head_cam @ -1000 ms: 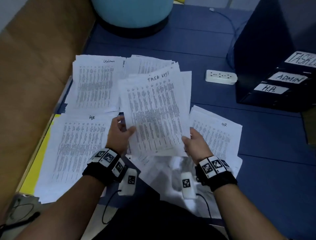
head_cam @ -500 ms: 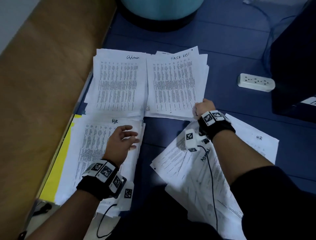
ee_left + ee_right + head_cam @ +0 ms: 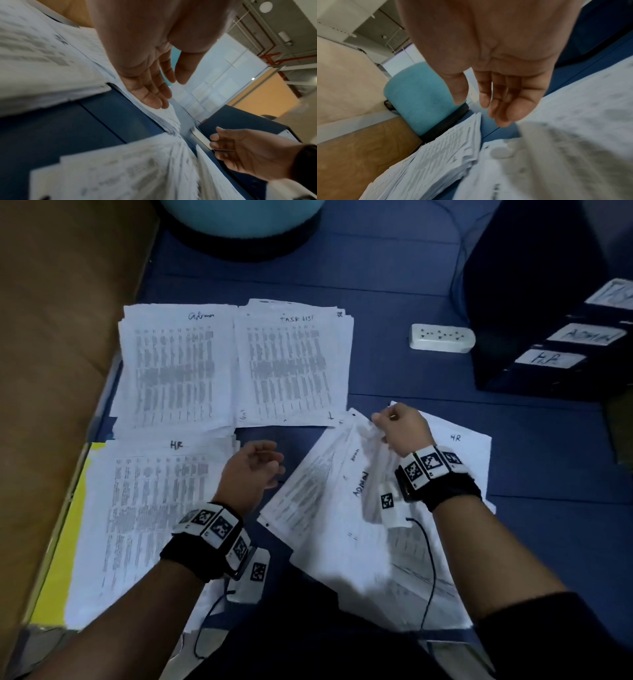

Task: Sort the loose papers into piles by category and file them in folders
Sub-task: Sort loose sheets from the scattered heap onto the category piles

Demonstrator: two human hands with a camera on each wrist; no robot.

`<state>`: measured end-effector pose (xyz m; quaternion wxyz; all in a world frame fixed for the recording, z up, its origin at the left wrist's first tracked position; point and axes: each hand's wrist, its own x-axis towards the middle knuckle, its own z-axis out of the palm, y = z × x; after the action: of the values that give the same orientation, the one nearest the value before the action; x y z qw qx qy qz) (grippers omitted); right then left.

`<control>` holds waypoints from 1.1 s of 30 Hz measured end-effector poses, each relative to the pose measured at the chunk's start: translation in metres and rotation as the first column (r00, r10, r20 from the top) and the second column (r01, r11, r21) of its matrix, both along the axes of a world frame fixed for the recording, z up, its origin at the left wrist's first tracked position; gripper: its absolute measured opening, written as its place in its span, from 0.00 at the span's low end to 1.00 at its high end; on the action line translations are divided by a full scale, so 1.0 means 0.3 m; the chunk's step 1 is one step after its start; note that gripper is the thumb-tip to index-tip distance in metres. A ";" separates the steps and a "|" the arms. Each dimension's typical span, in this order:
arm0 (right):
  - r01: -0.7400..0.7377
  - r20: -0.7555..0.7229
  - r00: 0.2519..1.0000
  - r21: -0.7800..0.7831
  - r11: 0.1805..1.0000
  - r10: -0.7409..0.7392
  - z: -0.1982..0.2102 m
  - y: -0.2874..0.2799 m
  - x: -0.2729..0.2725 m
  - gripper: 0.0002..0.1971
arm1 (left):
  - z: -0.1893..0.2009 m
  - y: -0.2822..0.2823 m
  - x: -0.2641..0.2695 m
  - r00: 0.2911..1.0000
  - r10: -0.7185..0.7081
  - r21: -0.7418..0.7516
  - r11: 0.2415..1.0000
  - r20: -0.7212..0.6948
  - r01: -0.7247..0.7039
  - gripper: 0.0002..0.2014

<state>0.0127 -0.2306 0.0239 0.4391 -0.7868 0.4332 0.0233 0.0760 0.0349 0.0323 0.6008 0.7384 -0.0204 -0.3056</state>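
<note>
From overhead, right hand (image 3: 400, 428) touches loose papers (image 3: 329, 491); wrist views blur.

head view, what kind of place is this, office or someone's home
Probably an office floor: blue carpet tiles, hand-labelled stacks of printed white sheets, black folders with white Admin and HR labels, and a white power strip.

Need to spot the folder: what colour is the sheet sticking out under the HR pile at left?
Bright yellow sheet, clearest in the head view.
</note>
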 end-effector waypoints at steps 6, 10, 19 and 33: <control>0.082 -0.156 0.984 -0.009 0.997 -0.083 0.020 -0.086 -0.452 0.13 | -0.041 -0.232 -0.164 0.985 -0.170 0.030 0.985 0.010 0.170 0.13; 0.162 -0.267 0.951 -0.006 0.987 -0.158 -0.029 -0.111 -0.651 0.24 | -0.088 -0.346 -0.266 0.937 -0.343 0.202 0.924 0.065 0.325 0.14; 0.217 -0.334 0.917 -0.039 0.975 -0.217 -0.114 -0.080 -0.752 0.36 | -0.144 -0.412 -0.384 0.846 -0.516 0.456 0.790 0.133 0.410 0.24; 0.297 -0.112 0.951 0.068 0.952 -0.289 -0.053 -0.134 -0.769 0.21 | -0.126 -0.406 -0.433 0.891 -0.449 0.415 0.826 0.073 0.382 0.28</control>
<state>-0.2181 -0.2709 0.0081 0.4480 -0.6923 0.5655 0.0158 -0.0539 -0.0868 -0.0056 0.3568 0.8434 -0.1703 -0.3639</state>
